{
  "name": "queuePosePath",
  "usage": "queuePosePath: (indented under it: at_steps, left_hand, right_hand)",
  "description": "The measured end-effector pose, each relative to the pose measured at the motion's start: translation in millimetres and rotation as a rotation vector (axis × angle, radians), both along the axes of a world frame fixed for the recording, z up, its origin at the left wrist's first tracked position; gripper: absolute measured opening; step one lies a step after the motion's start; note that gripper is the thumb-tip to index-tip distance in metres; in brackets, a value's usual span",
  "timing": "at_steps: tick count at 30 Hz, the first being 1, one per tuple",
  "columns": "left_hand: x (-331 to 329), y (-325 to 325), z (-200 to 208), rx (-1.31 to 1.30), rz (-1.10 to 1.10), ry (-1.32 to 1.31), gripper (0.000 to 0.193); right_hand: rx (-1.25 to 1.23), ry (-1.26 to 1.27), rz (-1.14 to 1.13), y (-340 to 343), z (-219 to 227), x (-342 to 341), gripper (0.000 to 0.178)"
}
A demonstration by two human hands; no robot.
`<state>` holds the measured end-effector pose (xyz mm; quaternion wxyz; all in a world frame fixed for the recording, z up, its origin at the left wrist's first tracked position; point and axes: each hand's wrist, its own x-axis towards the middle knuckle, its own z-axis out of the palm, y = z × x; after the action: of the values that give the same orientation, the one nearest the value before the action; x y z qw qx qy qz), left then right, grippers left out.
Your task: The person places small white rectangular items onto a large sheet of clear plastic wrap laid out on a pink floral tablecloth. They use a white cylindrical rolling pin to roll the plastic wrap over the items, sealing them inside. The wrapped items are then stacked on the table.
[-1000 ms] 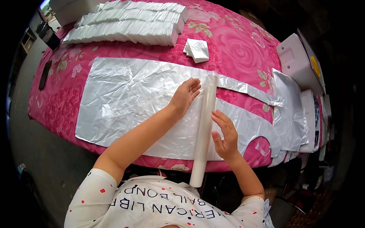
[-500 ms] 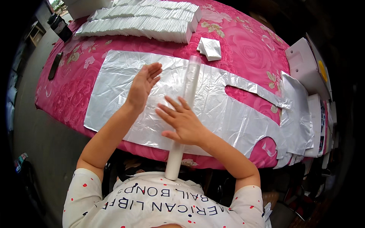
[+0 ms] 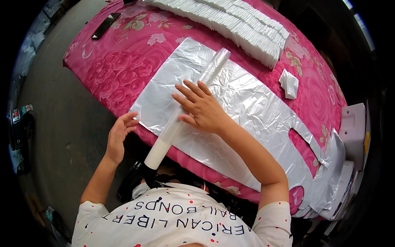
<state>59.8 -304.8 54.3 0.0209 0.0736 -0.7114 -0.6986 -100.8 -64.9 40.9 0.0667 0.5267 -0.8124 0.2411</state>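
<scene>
A stack of flat silvery-white plastic vest bags (image 3: 251, 119) lies on the table, handles toward the far right. Across its left part rests a long tube (image 3: 160, 150), opaque white at the near end and clear, shiny plastic toward the far end. My right hand (image 3: 201, 109) lies over the tube with its fingers spread and palm down, gripping nothing. My left hand (image 3: 118, 138) hovers off the table's near edge, beside the bags' near left corner. Its fingers are loosely bent and apart, with nothing visible in them.
Rows of folded white bags (image 3: 234, 26) stand at the back, and a small folded packet (image 3: 289, 84) sits before them. A phone (image 3: 105, 25) lies at the far left on the pink floral tablecloth (image 3: 119, 74). A white box (image 3: 353, 127) is at the right edge.
The view has turned, so the table appears tilted. My left hand has come back from above the bags to beyond the near edge. My right hand stays over the tube, which leans more.
</scene>
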Motion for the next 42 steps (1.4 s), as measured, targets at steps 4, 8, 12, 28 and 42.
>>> queuePosePath:
  at_steps: [4, 8, 12, 28, 42]
  left_hand:
    - [10, 21, 2, -1.128, -0.073, 0.159, 0.067]
    - [0, 26, 5, -1.107, 0.067, -0.167, 0.08]
    - [-3, 19, 14, -0.714, 0.052, -0.243, 0.085]
    - [-25, 112, 16, 0.101, -0.457, -0.294, 0.069]
    - [15, 92, -8, 0.277, -0.794, -0.905, 0.066]
  right_hand:
    - [0.161, -0.121, -0.108, -92, 4, -18, 0.05]
    - [-0.189, -0.13, -0.575, -142, -7, -9, 0.055]
    - [-0.682, -0.327, -0.805, -140, -26, -1, 0.071]
    - [-1.297, -1.273, -0.499, 17, 40, 58, 0.06]
    - [-1.109, -1.143, -0.901, 213, 2, 31, 0.027]
